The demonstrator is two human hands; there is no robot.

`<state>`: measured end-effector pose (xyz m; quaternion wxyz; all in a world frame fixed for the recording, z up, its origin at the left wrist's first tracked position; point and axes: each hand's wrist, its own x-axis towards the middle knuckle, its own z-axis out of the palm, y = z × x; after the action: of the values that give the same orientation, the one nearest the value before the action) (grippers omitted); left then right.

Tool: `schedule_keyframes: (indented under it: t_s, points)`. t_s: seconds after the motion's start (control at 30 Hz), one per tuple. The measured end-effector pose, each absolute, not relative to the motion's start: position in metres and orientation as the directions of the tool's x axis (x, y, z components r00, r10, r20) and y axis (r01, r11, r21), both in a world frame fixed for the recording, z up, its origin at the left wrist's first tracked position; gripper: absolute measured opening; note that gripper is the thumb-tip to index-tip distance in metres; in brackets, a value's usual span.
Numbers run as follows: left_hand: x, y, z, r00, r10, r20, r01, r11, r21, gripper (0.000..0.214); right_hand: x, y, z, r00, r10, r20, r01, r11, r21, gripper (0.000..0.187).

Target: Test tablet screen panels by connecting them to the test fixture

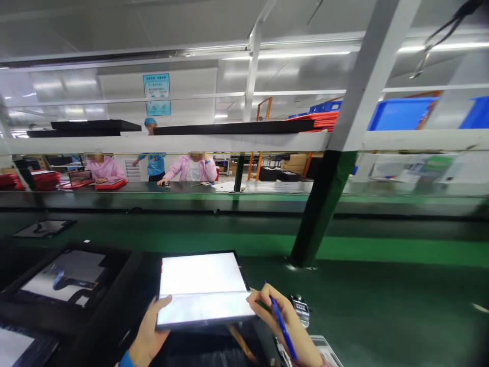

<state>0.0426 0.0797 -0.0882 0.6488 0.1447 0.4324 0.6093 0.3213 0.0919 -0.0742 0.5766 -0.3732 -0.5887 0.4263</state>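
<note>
A lit, white display panel [202, 275] with a dark frame is tilted up in front of me. My left hand [151, 326] grips its lower left edge, thumb on the front. At the lower right edge is my right hand [282, 323], thumb and forefinger pinched together at the border. A blue pen [281, 326] is tucked between the fingers of that hand. A thin line crosses the lit face, and the strip below it looks slightly duller; whether this is a film I cannot tell. Beside the right hand lies a small metal counter-like device [300, 310].
Dark panels with grey backs [64, 278] lie at the left. A green and white post [324, 204] rises from the green bench [382, 300] at right. A clear tray [324, 349] sits by my right wrist. Across the bench, people in pink and blue work.
</note>
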Motion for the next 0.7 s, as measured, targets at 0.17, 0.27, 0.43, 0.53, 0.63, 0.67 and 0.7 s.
schedule_keyframes:
  t_s: [0.17, 0.27, 0.43, 0.53, 0.63, 0.67, 0.7]
  points:
    - [0.039, 0.082, -0.092, -0.118, 0.943, -0.312, -0.612, 0.178, 0.771, 0.043, 0.318, 0.089, -0.08, 0.052, 0.877, 0.478, 0.131, 0.469, -0.874, 0.04]
    - [0.04, 0.079, -0.091, -0.072, 0.936, -0.346, -0.593, 0.238, 0.769, 0.049, 0.317, 0.084, -0.077, 0.195, 0.821, 0.536, 0.072, 0.533, -0.843, 0.042]
    - [0.046, 0.073, -0.084, -0.053, 0.905, -0.423, -0.585, 0.315, 0.748, 0.052, 0.323, 0.081, -0.065, 0.216, 0.838, 0.502, -0.087, 0.528, -0.845, 0.042]
    - [0.047, 0.071, -0.08, -0.013, 0.903, -0.429, -0.571, 0.345, 0.745, 0.045, 0.328, 0.083, -0.064, 0.18, 0.854, 0.488, -0.056, 0.504, -0.862, 0.043]
    - [0.046, 0.071, -0.078, 0.008, 0.901, -0.433, -0.567, 0.361, 0.741, 0.04, 0.334, 0.084, -0.071, 0.16, 0.87, 0.467, -0.018, 0.475, -0.88, 0.042]
    - [0.045, 0.071, -0.077, 0.011, 0.899, -0.437, -0.571, 0.365, 0.735, 0.038, 0.336, 0.084, -0.074, 0.167, 0.87, 0.463, -0.003, 0.47, -0.883, 0.041]
    - [0.044, 0.072, -0.077, 0.017, 0.897, -0.442, -0.579, 0.369, 0.727, 0.038, 0.338, 0.085, -0.077, 0.183, 0.869, 0.46, 0.017, 0.465, -0.885, 0.041]
